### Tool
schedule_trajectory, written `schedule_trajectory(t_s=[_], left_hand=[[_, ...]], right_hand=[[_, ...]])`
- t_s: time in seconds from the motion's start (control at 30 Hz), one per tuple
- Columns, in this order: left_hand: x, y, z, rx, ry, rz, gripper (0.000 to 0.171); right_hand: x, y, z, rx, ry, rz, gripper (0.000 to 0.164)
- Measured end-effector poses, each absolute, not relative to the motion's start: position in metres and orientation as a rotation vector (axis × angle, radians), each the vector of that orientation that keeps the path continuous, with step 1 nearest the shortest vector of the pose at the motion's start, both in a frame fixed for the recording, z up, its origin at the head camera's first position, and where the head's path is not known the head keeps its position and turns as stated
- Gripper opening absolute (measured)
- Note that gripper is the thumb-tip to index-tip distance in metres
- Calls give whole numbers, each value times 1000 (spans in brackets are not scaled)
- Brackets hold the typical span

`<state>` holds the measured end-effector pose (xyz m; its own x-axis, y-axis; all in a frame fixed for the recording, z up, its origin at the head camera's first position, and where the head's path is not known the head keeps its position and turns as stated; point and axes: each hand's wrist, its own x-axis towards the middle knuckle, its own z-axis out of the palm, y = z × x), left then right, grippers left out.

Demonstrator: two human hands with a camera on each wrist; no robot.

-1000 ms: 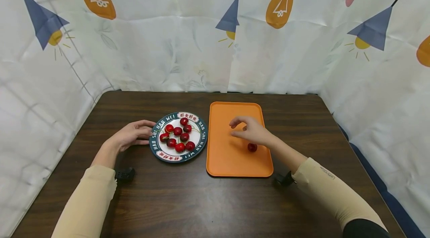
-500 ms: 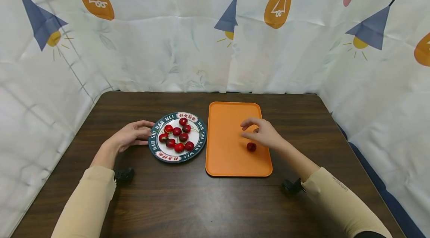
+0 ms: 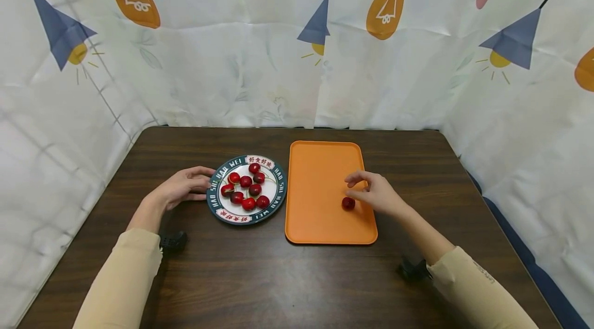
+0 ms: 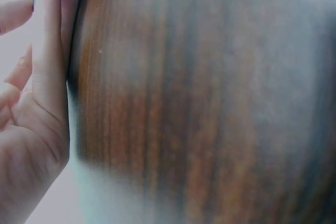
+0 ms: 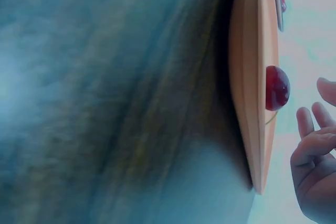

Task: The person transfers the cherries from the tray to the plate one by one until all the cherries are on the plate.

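My left hand (image 3: 183, 187) touches the left rim of a round plate (image 3: 216, 209) with a blue-green patterned border, its fingers fairly straight. On the plate lie several red cherries (image 3: 254, 190), some with stems. A single dark red cherry (image 3: 348, 203) sits on the orange tray (image 3: 320, 164). Just above and to the right of it hovers my right hand (image 3: 378, 196), thumb and fingers apart with nothing between them. In the right wrist view a thin stem hangs by the cherry (image 5: 277, 88), and the hand (image 5: 317, 163) is clear of it.
Plate and tray stand side by side on a dark wooden table (image 3: 260, 277). A white curtain (image 3: 209, 76) printed with lamps and bulbs surrounds the table's back and sides. Both wrists carry small black devices (image 3: 173, 241).
My right hand has drawn back to the right and slightly down across the tray, from left of the lone cherry to close beside it. The left hand and plate stay put.
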<state>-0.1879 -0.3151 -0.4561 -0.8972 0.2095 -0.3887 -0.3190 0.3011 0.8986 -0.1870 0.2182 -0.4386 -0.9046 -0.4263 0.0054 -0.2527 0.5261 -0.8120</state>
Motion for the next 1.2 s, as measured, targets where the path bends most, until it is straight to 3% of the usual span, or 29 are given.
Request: schedule_trajectory(t_s=[1.2], left_hand=[[-188, -314, -455, -87, 2133, 1621, 60]], right_hand=[[-172, 221, -454, -611, 2637, -1123, 35]])
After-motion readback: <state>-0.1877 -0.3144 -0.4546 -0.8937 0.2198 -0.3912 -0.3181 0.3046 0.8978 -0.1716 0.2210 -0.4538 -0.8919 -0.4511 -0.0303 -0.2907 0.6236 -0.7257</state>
